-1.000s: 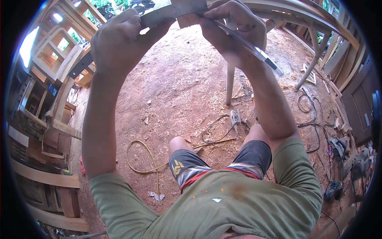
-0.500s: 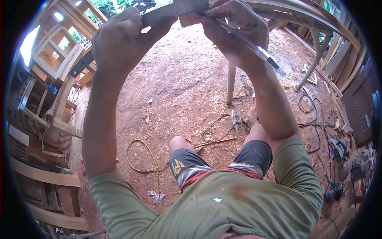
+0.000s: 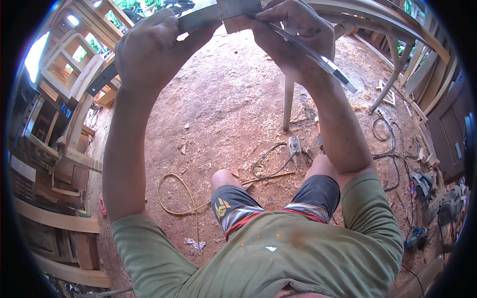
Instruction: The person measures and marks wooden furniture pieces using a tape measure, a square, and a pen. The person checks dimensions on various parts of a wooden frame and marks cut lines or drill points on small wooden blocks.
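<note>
Both of my hands are raised at the top of the view. My left hand (image 3: pixel 149 47) is closed round a flat grey metal ruler (image 3: pixel 201 19), whose far end sticks out past my wrist on the left. The ruler meets a short grey piece (image 3: pixel 242 7) at the top edge, with a reddish-brown wooden end (image 3: pixel 237 24) just below it. My right hand (image 3: pixel 298 37) pinches beside that piece and holds a clear pen (image 3: pixel 334 69) with a dark end, slanting down over my forearm. The upper part of the work is cut off.
Wooden chair frames (image 3: pixel 69 64) and stacked furniture parts line the left. A bench with wooden legs (image 3: pixel 288 104) stands at the upper right. On the shavings-covered ground lie a power outlet box (image 3: pixel 294 144), a yellow cord (image 3: pixel 171 213), black cables (image 3: pixel 395 149) and power tools (image 3: pixel 449 203).
</note>
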A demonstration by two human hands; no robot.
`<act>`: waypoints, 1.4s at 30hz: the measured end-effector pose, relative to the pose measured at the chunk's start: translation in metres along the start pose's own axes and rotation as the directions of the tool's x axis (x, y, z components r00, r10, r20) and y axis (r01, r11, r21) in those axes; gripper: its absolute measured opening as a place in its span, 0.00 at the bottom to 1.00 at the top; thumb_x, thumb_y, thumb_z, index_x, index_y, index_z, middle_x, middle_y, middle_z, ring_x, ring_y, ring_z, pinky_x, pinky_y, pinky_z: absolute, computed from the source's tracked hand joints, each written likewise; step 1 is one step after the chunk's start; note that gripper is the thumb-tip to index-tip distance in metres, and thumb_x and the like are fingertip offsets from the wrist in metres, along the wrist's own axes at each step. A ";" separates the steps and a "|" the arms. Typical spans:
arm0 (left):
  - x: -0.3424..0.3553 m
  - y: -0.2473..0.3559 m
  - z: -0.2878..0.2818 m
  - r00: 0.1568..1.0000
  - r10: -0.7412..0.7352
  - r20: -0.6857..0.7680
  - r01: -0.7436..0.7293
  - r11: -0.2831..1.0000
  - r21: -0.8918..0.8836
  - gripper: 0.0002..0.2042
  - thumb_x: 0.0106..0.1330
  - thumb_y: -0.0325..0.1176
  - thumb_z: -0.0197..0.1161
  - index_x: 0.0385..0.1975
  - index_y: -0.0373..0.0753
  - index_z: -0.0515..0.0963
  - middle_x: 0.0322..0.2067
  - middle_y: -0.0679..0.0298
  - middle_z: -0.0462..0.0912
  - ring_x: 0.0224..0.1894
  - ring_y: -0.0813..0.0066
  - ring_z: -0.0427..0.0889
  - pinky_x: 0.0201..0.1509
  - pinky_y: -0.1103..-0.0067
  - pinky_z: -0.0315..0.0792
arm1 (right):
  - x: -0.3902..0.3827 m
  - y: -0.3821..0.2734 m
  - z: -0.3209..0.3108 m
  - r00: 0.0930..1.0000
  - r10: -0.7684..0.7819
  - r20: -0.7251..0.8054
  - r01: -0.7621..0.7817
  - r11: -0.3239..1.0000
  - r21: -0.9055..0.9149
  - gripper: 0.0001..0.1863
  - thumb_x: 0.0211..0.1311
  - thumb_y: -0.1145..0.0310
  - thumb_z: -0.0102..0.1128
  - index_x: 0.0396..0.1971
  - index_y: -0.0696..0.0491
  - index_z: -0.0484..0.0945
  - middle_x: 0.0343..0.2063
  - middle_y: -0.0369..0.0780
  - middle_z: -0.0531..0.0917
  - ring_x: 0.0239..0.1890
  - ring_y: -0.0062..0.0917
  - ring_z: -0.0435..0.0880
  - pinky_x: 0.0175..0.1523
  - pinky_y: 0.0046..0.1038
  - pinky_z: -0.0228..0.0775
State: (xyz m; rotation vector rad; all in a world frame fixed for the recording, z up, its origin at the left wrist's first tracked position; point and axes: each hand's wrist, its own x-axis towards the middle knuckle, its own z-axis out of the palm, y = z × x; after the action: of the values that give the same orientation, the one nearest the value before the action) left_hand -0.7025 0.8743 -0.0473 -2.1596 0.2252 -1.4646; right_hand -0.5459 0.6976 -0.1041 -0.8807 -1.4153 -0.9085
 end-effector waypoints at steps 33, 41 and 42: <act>0.061 -0.011 0.025 0.706 -0.659 0.260 0.655 0.468 -0.594 0.25 0.76 0.53 0.53 0.37 0.34 0.86 0.25 0.66 0.83 0.27 0.78 0.76 0.35 0.77 0.70 | 0.008 0.010 -0.006 0.973 0.136 0.184 -0.170 0.968 0.183 0.05 0.65 0.72 0.64 0.34 0.57 0.78 0.30 0.35 0.81 0.31 0.14 0.75 0.35 0.21 0.67; 0.043 -0.005 0.094 0.760 -0.427 0.489 0.502 -0.093 -0.860 0.19 0.74 0.39 0.52 0.47 0.30 0.84 0.32 0.60 0.86 0.30 0.76 0.84 0.31 0.80 0.77 | 0.001 0.007 -0.011 0.909 0.353 0.223 -0.369 0.929 0.034 0.06 0.64 0.73 0.63 0.37 0.60 0.80 0.31 0.36 0.83 0.31 0.13 0.79 0.35 0.18 0.70; 0.044 -0.003 0.100 0.766 -0.429 0.479 0.491 -0.089 -0.866 0.19 0.74 0.39 0.52 0.47 0.30 0.84 0.32 0.60 0.86 0.30 0.76 0.84 0.31 0.80 0.77 | 0.002 0.006 -0.010 0.929 0.306 0.207 -0.314 0.949 0.008 0.06 0.65 0.72 0.61 0.37 0.60 0.79 0.30 0.36 0.82 0.31 0.12 0.78 0.35 0.18 0.69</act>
State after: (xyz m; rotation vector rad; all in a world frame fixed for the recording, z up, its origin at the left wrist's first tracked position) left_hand -0.5951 0.8913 -0.0378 -3.7510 0.6614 -1.9021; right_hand -0.5362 0.6911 -0.1016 -1.1543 -1.4097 -0.5590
